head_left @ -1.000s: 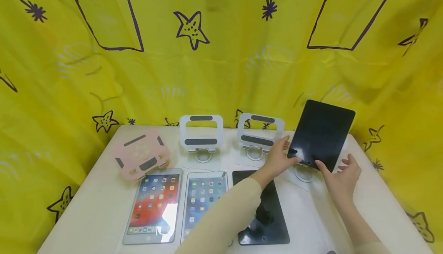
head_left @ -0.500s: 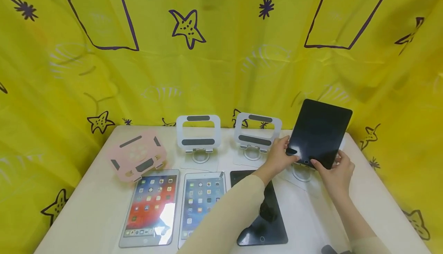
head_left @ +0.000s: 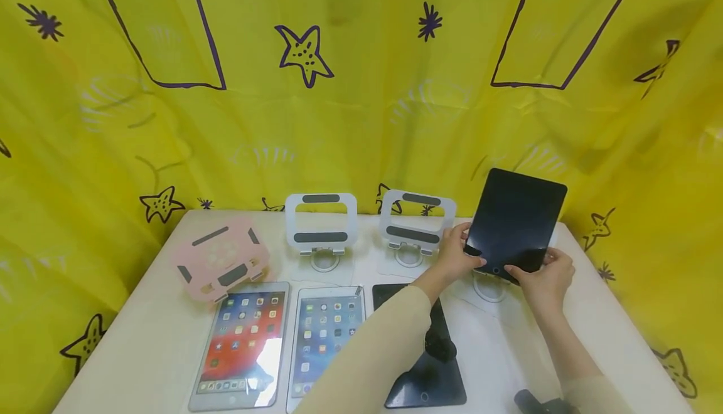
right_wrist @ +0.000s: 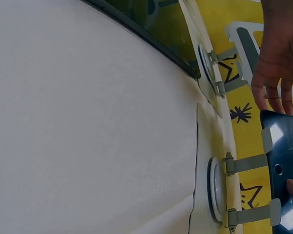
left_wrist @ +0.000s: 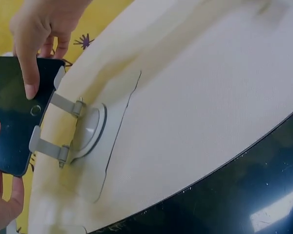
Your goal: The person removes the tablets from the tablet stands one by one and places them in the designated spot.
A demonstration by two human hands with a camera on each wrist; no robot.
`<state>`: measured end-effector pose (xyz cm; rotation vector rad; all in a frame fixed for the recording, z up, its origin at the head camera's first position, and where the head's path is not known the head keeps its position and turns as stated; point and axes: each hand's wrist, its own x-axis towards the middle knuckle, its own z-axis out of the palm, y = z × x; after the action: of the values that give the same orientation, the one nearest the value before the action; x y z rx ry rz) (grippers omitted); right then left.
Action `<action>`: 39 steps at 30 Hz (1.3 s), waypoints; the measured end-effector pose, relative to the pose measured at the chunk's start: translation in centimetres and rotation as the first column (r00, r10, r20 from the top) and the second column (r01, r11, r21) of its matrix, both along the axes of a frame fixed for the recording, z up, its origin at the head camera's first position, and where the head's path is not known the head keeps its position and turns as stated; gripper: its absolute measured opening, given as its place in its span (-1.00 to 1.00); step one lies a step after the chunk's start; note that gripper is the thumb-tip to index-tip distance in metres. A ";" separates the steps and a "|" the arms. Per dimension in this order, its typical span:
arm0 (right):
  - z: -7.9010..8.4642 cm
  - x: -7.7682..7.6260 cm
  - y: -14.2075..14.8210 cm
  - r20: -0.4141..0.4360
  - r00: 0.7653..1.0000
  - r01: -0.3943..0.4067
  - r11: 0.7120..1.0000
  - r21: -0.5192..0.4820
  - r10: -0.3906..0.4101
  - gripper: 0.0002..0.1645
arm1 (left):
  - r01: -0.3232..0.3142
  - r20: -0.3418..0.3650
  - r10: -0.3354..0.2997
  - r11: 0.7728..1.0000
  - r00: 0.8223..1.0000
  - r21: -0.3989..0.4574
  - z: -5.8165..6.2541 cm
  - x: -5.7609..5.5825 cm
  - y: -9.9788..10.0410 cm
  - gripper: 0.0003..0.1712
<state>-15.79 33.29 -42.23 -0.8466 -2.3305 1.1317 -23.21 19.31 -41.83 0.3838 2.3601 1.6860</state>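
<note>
A black tablet (head_left: 516,219) leans upright, slightly tilted, on the rightmost stand (head_left: 489,288). My left hand (head_left: 456,254) holds its lower left corner, thumb on the front and fingers at the side edge. At the lower right corner, my right hand (head_left: 546,279) grips it with the thumb on the front and the fingers around the edge. In the left wrist view, two grey hooks (left_wrist: 50,148) of the stand meet the tablet's bottom edge, beside the home button. The right wrist view shows those hooks (right_wrist: 251,163) in front of the lower edge too.
Two white stands (head_left: 321,238) (head_left: 417,234) and a pink stand (head_left: 223,257) line the back of the table. Before them lie a red-screen tablet (head_left: 243,345), a blue-screen tablet (head_left: 327,323) and another black tablet (head_left: 440,384), partly under the left sleeve. A yellow curtain (head_left: 361,138) hangs behind.
My right hand's fingers, spread away from the tablet a second ago, have come in around its right edge. The left hand keeps its hold. The head view has shifted slightly.
</note>
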 end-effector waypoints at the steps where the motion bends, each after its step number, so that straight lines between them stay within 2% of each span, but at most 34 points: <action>1: -0.1 0.0 0.0 -0.001 1.000 -0.005 1.000 -0.005 0.005 -0.09 | 0.009 0.004 -0.009 1.000 1.000 -0.001 -0.1 0.0 -0.1 -0.16; 6: -0.5 0.1 0.4 -0.006 0.998 -0.059 0.998 0.009 0.059 -0.11 | 0.052 -0.016 -0.053 0.997 0.998 -0.059 -0.6 -0.2 -0.5 -0.09; 11: -0.5 0.4 1.0 -0.004 0.994 -0.109 0.993 0.034 0.109 -0.12 | 0.027 -0.140 -0.048 0.989 0.989 -0.145 -0.6 0.0 -0.5 -0.15; 17: -0.6 1.0 1.0 -0.041 0.992 -0.120 0.990 0.073 0.123 -0.13 | 0.023 -0.319 -0.075 0.986 0.945 -0.163 -0.4 0.9 -0.4 -0.26; 20: -0.6 1.2 1.0 -0.076 0.988 -0.129 0.986 0.108 0.138 -0.12 | 0.030 -0.377 -0.099 0.982 0.921 -0.185 -0.2 1.3 -0.4 -0.30; 23: -0.3 1.4 1.0 -0.079 0.986 -0.137 0.981 0.138 0.149 -0.10 | 0.029 -0.413 -0.109 0.980 0.904 -0.196 0.1 1.5 -0.6 -0.32; 26: 0.4 1.6 1.1 -0.077 0.984 -0.148 0.976 0.158 0.162 -0.07 | 0.034 -0.430 -0.112 0.982 0.896 -0.185 0.6 1.6 -1.0 -0.34; 31: 1.9 2.1 1.3 -0.096 0.966 -0.215 0.953 0.216 0.240 -0.03 | 0.048 -0.428 -0.111 0.987 0.897 -0.155 1.8 1.7 -2.1 -0.34; 35: 2.9 3.0 1.5 -0.051 0.947 -0.297 0.923 0.245 0.318 -0.03 | 0.108 -0.405 -0.153 0.985 0.902 -0.132 2.6 2.1 -3.0 -0.30; 39: 3.5 4.2 1.3 0.027 0.934 -0.353 0.912 0.207 0.355 0.01 | 0.161 -0.368 -0.193 0.980 0.910 -0.115 2.6 2.8 -3.7 -0.27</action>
<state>-11.58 34.57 -38.71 -0.3469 -2.6059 0.9933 -20.40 15.63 -39.20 0.9555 2.5484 1.5357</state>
